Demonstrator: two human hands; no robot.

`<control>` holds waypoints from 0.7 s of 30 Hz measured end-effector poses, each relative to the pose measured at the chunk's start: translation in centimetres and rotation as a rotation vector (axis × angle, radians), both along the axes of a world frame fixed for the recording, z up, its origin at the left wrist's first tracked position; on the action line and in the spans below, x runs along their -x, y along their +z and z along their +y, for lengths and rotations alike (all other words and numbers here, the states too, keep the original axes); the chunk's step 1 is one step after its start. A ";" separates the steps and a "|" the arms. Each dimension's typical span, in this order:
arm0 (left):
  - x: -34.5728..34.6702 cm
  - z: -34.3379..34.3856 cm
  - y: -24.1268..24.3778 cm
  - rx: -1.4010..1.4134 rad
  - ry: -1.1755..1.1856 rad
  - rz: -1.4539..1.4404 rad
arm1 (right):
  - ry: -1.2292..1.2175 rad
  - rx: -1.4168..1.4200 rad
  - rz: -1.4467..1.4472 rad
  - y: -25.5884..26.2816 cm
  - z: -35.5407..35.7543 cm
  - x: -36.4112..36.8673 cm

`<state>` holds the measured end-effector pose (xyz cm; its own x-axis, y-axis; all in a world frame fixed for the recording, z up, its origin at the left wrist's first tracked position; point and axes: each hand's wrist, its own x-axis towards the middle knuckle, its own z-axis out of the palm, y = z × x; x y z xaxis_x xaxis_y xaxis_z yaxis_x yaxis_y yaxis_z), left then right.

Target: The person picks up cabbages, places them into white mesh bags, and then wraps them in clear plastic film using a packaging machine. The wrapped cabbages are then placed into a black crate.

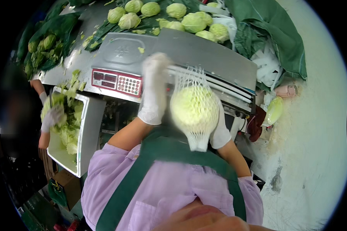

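A round pale-green cabbage (193, 108) in a white foam mesh sleeve is in front of my chest. The sleeve's gathered end (199, 141) points toward me, and its loose open strands stand at the far end. My right hand (221, 127), in a white glove, holds the cabbage from its right side, fingers mostly hidden behind it. My left hand (156, 66), also gloved, is raised left of the cabbage over the scale's edge. It is blurred with fingers curled in, and whether it grips anything does not show.
A weighing scale (121, 55) with a red keypad panel stands beside a metal wrapping machine (208, 55). Several bare cabbages (128, 20) lie behind them. Leftward, another person's gloved hand (53, 117) is over a white bin (86, 130) of leaves. White foam sleeves (266, 65) lie rightward.
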<state>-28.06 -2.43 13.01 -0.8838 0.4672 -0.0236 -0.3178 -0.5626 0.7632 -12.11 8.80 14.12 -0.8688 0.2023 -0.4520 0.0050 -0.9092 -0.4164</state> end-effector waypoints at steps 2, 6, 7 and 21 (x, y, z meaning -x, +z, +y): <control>-0.9 1.8 1.9 0.148 0.074 0.327 | -0.064 -0.039 0.033 -0.4 4.3 1.0; 1.7 10.1 -0.4 0.171 -0.341 0.312 | -0.034 -0.335 -0.085 1.9 11.3 6.5; 3.0 12.3 -0.8 0.206 -0.372 0.187 | -0.071 -0.421 -0.127 1.5 13.0 7.7; 10.6 8.8 -1.8 0.824 -0.138 1.425 | 0.059 -1.903 -0.403 -1.6 23.3 2.2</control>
<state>-38.61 6.42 11.20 -0.3663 0.8126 0.4533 0.8458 0.0877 0.5263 -14.28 32.09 12.47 -0.8095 0.5690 0.1450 0.3455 0.6612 -0.6659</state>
